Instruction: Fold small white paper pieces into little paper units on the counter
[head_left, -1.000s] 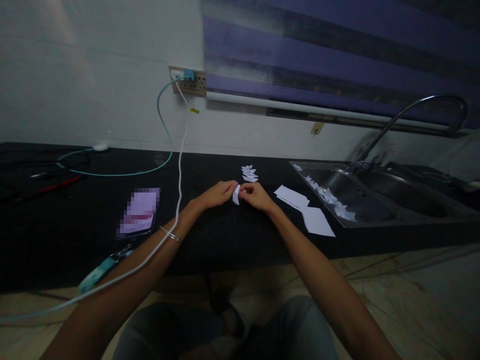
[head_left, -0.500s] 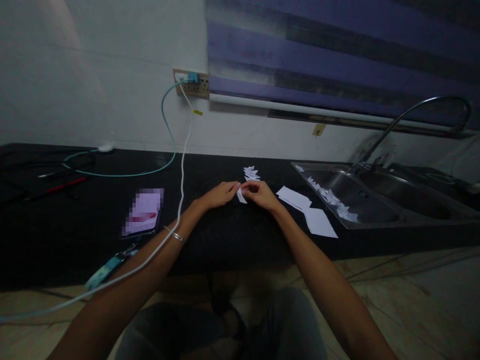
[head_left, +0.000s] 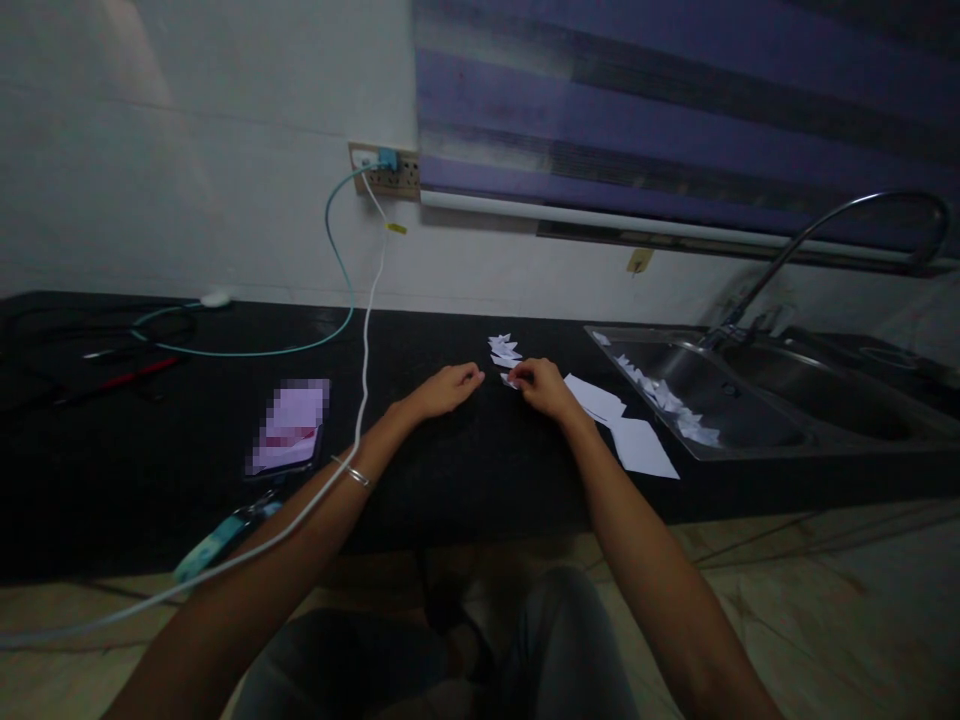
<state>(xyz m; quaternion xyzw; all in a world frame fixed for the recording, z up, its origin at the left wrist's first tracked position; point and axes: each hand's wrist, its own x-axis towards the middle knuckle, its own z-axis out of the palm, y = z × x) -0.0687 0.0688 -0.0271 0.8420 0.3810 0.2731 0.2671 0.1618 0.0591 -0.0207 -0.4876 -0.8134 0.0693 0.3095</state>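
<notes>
My right hand (head_left: pixel 545 387) pinches a small folded piece of white paper (head_left: pixel 509 381) just above the black counter (head_left: pixel 465 470). Beyond it lies a short row of folded paper pieces (head_left: pixel 505 348) with pointed ends. To the left, apart from the paper, my left hand (head_left: pixel 448 389) rests at the counter with its fingers loosely stretched out and nothing in them. Flat white paper sheets (head_left: pixel 643 447) lie to the right of my right hand, partly overlapping.
A steel sink (head_left: pixel 731 385) with a curved tap (head_left: pixel 832 215) is at the right, more folded papers (head_left: pixel 667 398) along its left rim. At the left lie a phone (head_left: pixel 289 430) and a teal strap (head_left: pixel 210 548). A white cable (head_left: pixel 366 360) crosses over my left forearm.
My left hand has let go of the folded paper. My right hand has carried it a little to the right, close to the row of folded pieces.
</notes>
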